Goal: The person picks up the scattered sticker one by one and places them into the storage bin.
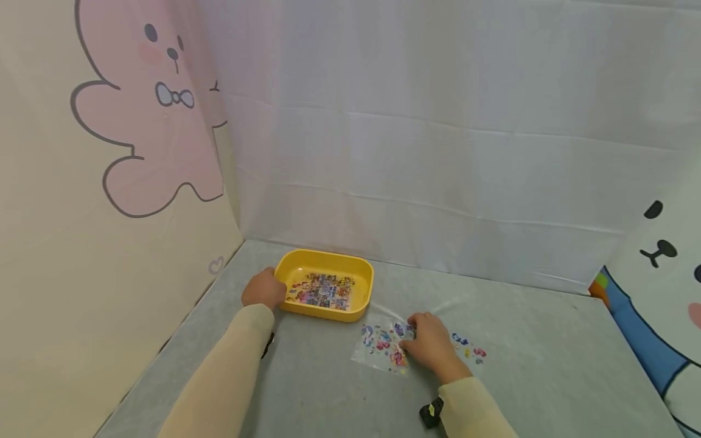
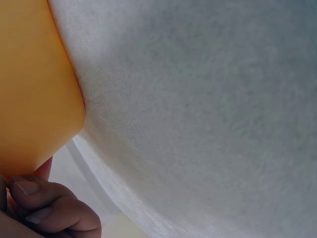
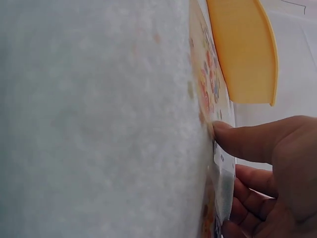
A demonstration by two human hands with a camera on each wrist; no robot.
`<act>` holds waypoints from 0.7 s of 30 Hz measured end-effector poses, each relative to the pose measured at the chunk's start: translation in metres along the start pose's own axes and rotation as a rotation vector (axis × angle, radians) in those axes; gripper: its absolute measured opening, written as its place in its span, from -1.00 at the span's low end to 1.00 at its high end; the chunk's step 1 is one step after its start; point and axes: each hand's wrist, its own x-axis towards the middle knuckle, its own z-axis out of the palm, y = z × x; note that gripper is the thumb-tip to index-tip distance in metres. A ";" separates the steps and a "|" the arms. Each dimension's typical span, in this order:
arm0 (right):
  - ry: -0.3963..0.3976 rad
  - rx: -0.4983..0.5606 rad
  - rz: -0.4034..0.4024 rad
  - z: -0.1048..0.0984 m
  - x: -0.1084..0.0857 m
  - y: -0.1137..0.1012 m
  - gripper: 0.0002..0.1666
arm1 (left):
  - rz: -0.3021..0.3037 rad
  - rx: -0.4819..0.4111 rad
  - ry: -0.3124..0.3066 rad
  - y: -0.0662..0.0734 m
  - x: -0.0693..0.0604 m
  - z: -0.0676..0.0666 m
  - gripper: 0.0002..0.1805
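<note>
A shallow yellow plastic tray (image 1: 358, 307) stands at the back left of the table, with printed sticker sheets (image 1: 328, 293) inside. My left hand (image 1: 265, 288) grips its left end; in the left wrist view curled fingers (image 2: 37, 193) lie against the tray's wall (image 2: 37, 89). To the right of the tray, a clear sheet of colourful stickers (image 1: 381, 347) lies on the table. My right hand (image 1: 432, 344) is over this sheet, thumb and fingers apart, pinching up part of it. In the right wrist view the thumb (image 3: 242, 141) presses the sheet, which bulges towards the other fingers.
The table (image 1: 328, 389) has a grey cloth-like cover. More stickers (image 1: 473, 351) show on the right of my right hand. A white curtain (image 1: 438, 152) hangs along the back edge, and a cream panel with a pink cartoon bear (image 1: 164, 134) borders the left.
</note>
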 end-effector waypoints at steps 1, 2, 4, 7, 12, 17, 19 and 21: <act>0.000 0.010 -0.001 0.000 0.000 0.000 -0.43 | 0.001 0.000 0.000 0.000 0.000 0.000 -0.49; 0.002 0.017 -0.003 -0.001 0.000 0.000 -0.44 | 0.003 0.000 0.001 0.000 0.000 0.000 -0.49; 0.007 0.029 -0.012 -0.002 0.000 0.000 -0.46 | 0.002 -0.002 0.002 0.000 -0.001 0.000 -0.49; 0.014 0.043 -0.021 -0.003 0.000 0.000 -0.49 | 0.001 -0.002 0.002 0.000 -0.002 0.000 -0.48; 0.013 0.051 -0.028 -0.001 0.001 0.000 -0.53 | 0.002 -0.002 0.005 0.000 -0.002 -0.001 -0.49; 0.020 0.047 -0.049 -0.001 0.001 0.001 -0.57 | 0.009 0.007 0.009 0.000 -0.003 -0.001 -0.48; 0.026 0.043 -0.054 -0.001 0.001 0.001 -0.58 | 0.012 0.007 0.007 0.000 -0.003 -0.001 -0.47; 0.031 0.041 -0.058 0.000 0.001 0.001 -0.58 | 0.012 0.005 0.006 0.001 -0.003 -0.001 -0.47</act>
